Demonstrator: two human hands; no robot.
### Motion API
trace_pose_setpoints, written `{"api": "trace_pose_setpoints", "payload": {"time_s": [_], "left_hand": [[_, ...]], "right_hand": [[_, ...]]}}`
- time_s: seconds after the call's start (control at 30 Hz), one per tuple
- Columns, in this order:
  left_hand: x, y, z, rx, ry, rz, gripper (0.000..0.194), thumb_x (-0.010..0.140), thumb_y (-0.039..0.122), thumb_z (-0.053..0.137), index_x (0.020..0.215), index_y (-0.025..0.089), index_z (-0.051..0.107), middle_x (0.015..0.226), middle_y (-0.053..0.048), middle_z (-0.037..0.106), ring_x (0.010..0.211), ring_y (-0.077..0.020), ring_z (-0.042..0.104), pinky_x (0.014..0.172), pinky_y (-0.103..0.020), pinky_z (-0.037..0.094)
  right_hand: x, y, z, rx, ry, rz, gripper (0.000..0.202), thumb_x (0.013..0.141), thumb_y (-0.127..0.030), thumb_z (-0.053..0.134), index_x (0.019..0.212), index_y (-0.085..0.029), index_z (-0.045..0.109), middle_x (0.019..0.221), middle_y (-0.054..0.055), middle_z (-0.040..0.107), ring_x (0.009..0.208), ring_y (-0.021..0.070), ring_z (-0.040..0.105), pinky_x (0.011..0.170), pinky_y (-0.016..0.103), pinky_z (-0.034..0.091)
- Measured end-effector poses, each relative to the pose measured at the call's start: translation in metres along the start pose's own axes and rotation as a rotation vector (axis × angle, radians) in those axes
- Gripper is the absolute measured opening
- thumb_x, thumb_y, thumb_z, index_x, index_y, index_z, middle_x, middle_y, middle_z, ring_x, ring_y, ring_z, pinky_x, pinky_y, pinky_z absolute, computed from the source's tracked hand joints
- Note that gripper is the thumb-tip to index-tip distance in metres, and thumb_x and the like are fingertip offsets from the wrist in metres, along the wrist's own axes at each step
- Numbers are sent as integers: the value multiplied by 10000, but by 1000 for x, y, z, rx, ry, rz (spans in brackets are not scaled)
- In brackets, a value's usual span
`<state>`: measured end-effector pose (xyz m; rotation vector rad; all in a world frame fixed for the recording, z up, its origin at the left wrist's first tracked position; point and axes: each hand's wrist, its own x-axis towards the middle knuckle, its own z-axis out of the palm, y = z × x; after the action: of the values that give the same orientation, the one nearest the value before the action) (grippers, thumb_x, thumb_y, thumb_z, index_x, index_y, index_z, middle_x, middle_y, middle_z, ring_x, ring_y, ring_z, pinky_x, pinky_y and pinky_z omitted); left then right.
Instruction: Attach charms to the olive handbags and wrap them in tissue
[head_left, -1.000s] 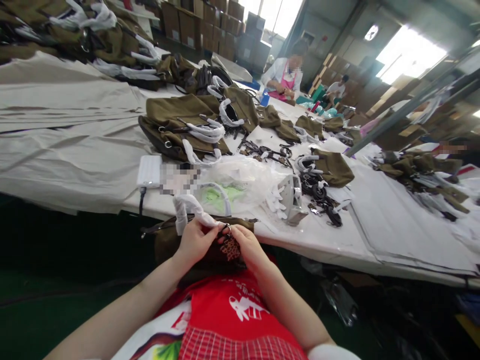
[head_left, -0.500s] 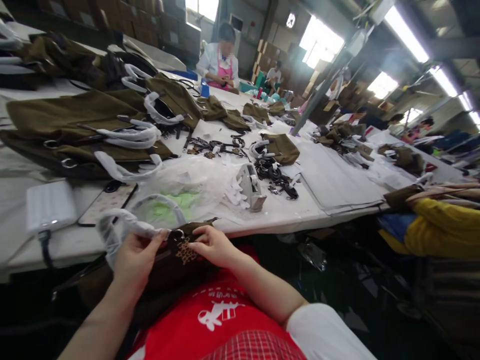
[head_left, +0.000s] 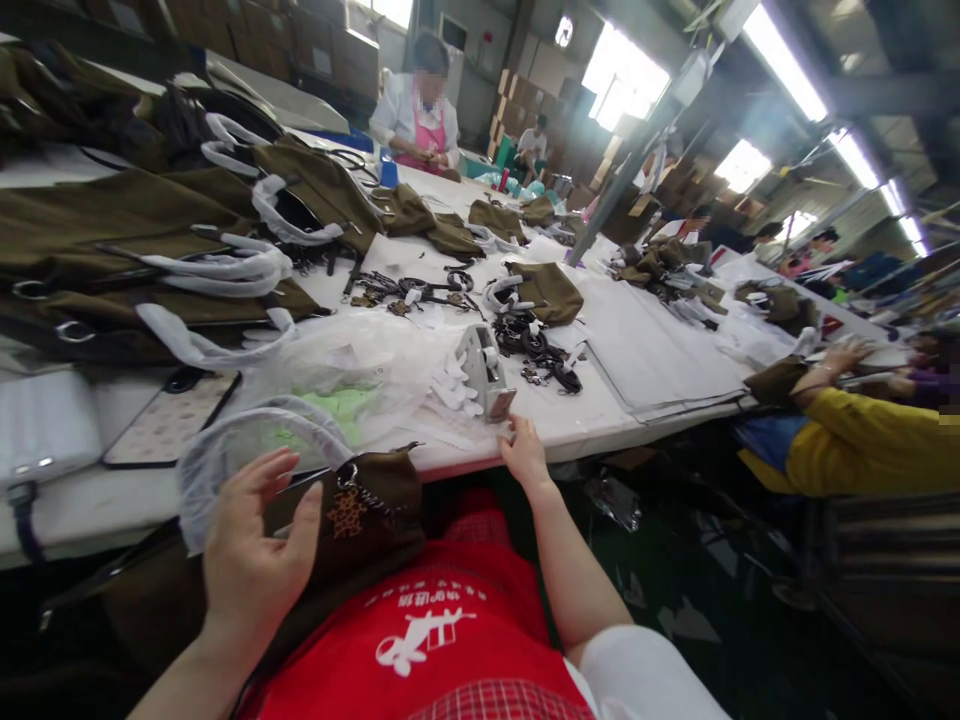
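Note:
A dark olive-brown handbag point(head_left: 375, 580) leans across my lap against the table edge. Clear plastic wraps its pale handles point(head_left: 300, 408). From a metal ring near a handle's base hangs a snowflake-shaped charm point(head_left: 346, 512), with a short dark chain or cord beside it. My left hand point(head_left: 255, 545) is open in front of the bag, thumb and fingers apart. At the table's front edge my right hand point(head_left: 526, 452) is open, its fingertips close to the base of a grey dispenser point(head_left: 487, 375); whether they touch it I cannot tell. White tabs fan out on the dispenser's left side.
Clear plastic with a green piece point(head_left: 337, 412) lies behind the bag. A phone point(head_left: 169, 420) and a white box-shaped device point(head_left: 49, 425) are at left. Olive bags point(head_left: 120, 225) and dark straps point(head_left: 536, 345) cover parts of the table. A co-worker's yellow sleeve point(head_left: 870, 440) is at right.
My right hand has left the charm and moved right to the dispenser. My left hand has let go of the handle base and opened. The charm now hangs free on the bag.

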<state>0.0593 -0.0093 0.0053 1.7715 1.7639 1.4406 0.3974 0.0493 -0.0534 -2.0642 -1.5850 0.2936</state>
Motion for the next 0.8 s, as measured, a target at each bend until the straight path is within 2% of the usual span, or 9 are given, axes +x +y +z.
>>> {"api": "trace_pose_setpoints", "payload": {"time_s": [0.07, 0.17, 0.27, 0.33, 0.43, 0.53, 0.63, 0.8], "left_hand": [[5, 11, 10, 19, -60, 121, 352, 858, 418, 569, 1130, 195, 575, 1239, -137, 601, 1130, -314, 600, 994, -481, 492], [12, 27, 36, 82, -275, 250, 346, 898, 413, 501, 1125, 165, 585, 1229, -159, 620, 1153, -304, 588, 1015, -468, 467], [14, 45, 72, 207, -510, 297, 444, 904, 422, 468, 1188, 101, 589, 1293, -206, 595, 1213, -323, 554, 1041, -462, 439], [14, 55, 99, 319, -619, 318, 509, 893, 405, 475, 1254, 55, 562, 1362, -236, 546, 1276, -342, 503, 1075, -458, 396], [15, 61, 140, 444, -714, 326, 603, 878, 381, 485, 1370, 34, 468, 1479, -239, 428, 1375, -343, 393, 1127, -449, 309], [18, 55, 173, 491, -803, 326, 664, 876, 404, 473, 1442, 67, 386, 1550, -208, 321, 1448, -317, 267, 1175, -464, 185], [19, 44, 191, 503, -858, 332, 676, 884, 430, 444, 1460, 85, 365, 1569, -189, 283, 1466, -300, 221, 1188, -473, 115], [17, 36, 195, 511, -869, 349, 695, 891, 436, 418, 1461, 46, 350, 1576, -204, 251, 1472, -287, 205, 1195, -438, 85]], "right_hand": [[5, 7, 2, 22, -61, -32, 256, 826, -193, 595, 1075, -194, 656, 1010, 79, 611, 855, 193, 586, 859, 323, 445], [8, 11, 5, 63, -80, -64, 139, 837, -241, 623, 945, -194, 696, 957, 65, 613, 834, 181, 588, 853, 315, 449], [8, 13, 7, 87, -64, -64, 111, 835, -248, 639, 907, -202, 711, 913, 55, 621, 824, 177, 593, 834, 305, 456], [8, 15, 9, 104, -53, -63, 101, 838, -252, 636, 880, -212, 719, 881, 48, 627, 815, 178, 595, 827, 304, 458], [7, 18, 10, 130, -31, -61, 117, 844, -266, 622, 871, -223, 728, 869, 44, 640, 815, 182, 596, 830, 305, 455], [8, 20, 12, 162, -4, -52, 136, 839, -270, 603, 854, -220, 729, 857, 46, 653, 814, 189, 593, 833, 307, 447], [11, 23, 14, 214, 47, -19, 164, 833, -272, 562, 807, -199, 707, 827, 53, 668, 815, 197, 597, 825, 304, 443], [14, 36, 16, 316, 207, 138, 268, 852, -285, 404, 778, -160, 630, 665, 49, 640, 659, 187, 591, 663, 280, 453]]}}
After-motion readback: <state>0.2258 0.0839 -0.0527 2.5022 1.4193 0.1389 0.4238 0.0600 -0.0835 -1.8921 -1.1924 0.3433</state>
